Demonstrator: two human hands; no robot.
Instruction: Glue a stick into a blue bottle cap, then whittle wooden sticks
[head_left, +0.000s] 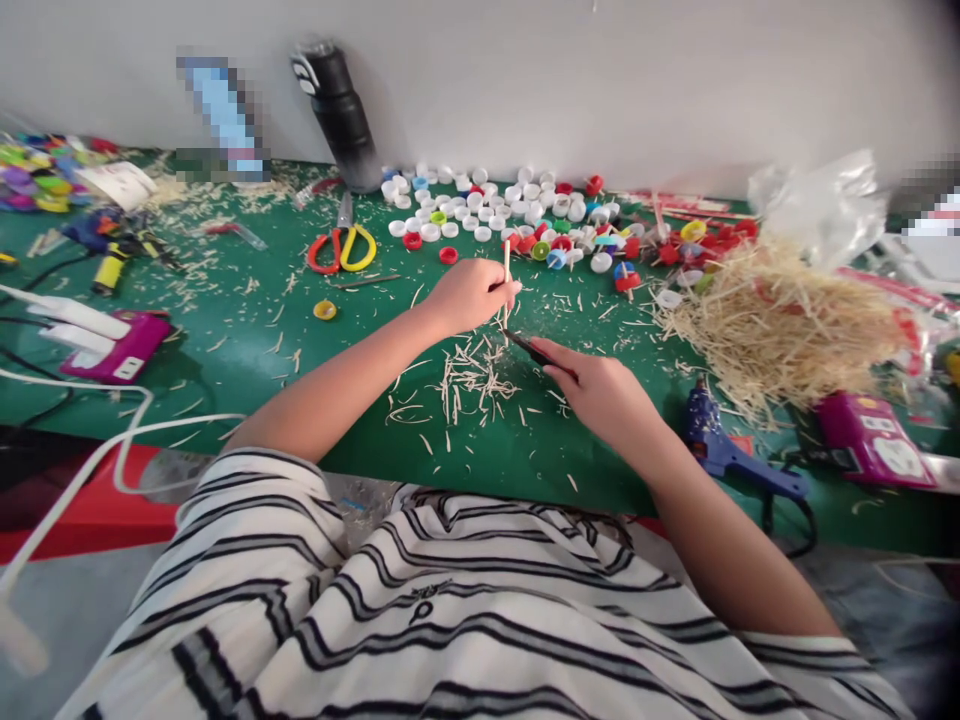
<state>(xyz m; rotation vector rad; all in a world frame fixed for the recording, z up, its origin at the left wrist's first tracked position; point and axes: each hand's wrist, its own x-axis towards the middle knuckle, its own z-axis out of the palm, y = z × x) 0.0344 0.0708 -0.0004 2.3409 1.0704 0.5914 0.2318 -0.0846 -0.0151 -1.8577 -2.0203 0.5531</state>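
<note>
Pinched in my left hand (472, 295) is a thin pale wooden stick (507, 258), held nearly upright over the green table. My right hand (596, 390) is closed around the dark handle of a knife (526, 347). Its blade meets the lower end of the stick, just below my left fingers. Under both hands lies a loose heap of wood shavings (476, 380).
Bottle caps (487, 210) spread along the back, beside a black bottle (341, 120). Scissors (343, 248) lie left of centre. At right are a straw-like pile (795, 330), a blue glue gun (739, 455) and a purple power strip (874, 440). Another power strip (139, 345) sits left.
</note>
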